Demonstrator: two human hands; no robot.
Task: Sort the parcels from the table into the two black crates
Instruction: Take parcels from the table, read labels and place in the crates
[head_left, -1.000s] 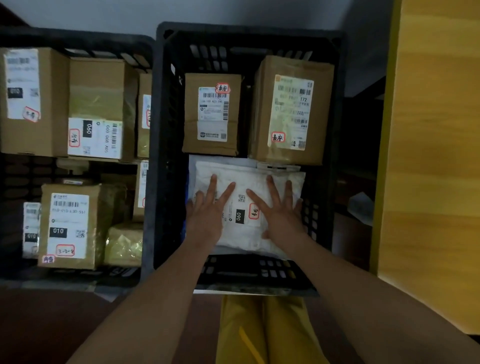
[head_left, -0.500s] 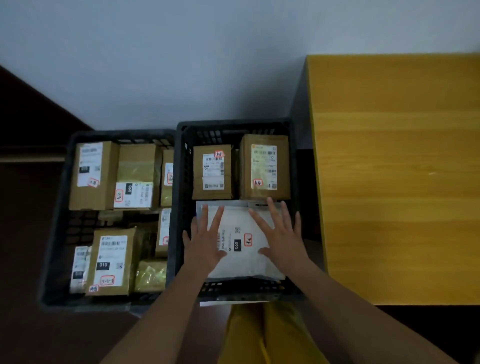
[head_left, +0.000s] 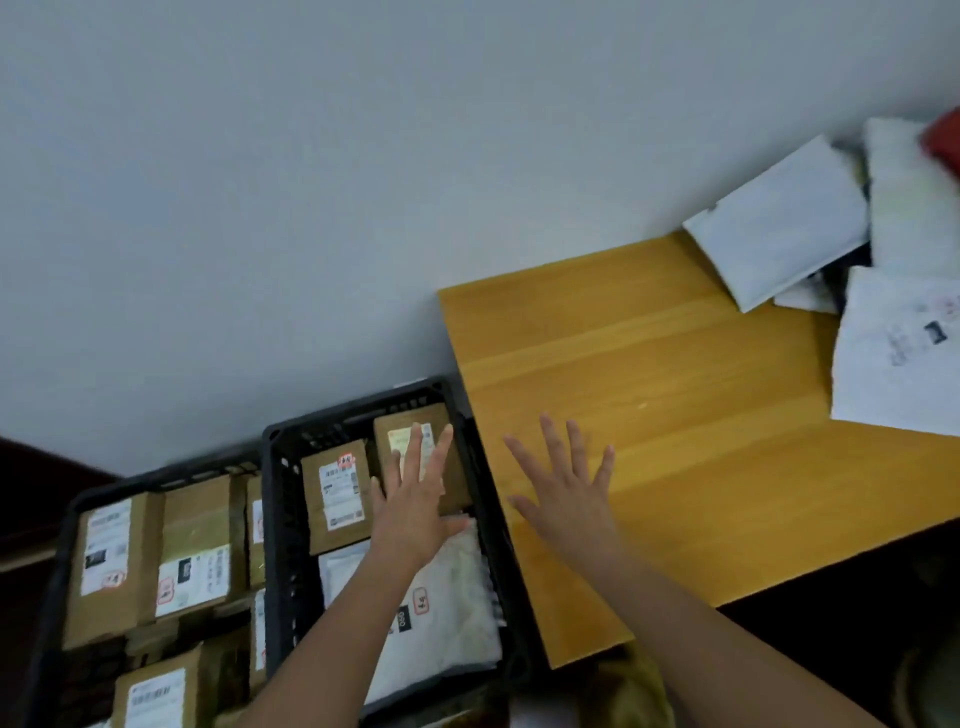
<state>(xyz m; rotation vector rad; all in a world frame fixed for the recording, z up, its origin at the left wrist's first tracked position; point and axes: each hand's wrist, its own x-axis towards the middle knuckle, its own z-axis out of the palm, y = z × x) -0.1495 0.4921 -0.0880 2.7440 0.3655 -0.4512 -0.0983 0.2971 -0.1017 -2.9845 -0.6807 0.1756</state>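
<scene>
Two black crates stand side by side on the floor. The right crate (head_left: 275, 519) holds two brown boxes at the back and a white soft parcel (head_left: 457, 597) in front. The left crate (head_left: 57, 582) is packed with several brown boxes. My left hand (head_left: 415, 493) hovers with spread fingers over the right crate, holding nothing. My right hand (head_left: 566, 488) is spread and empty above the wooden table (head_left: 675, 405). Several white parcels (head_left: 779, 218) lie at the table's far right.
A pale wall rises behind the crates and the table. A red object (head_left: 943, 137) shows at the upper right edge beside the white parcels. Dark floor lies left of the crates. Yellow trousers (head_left: 628, 691) show below the table's corner.
Both hands have lifted off the white soft parcel, which stays in the right crate. They have swung up and right, the right hand now over the table. My view has turned toward the table.
</scene>
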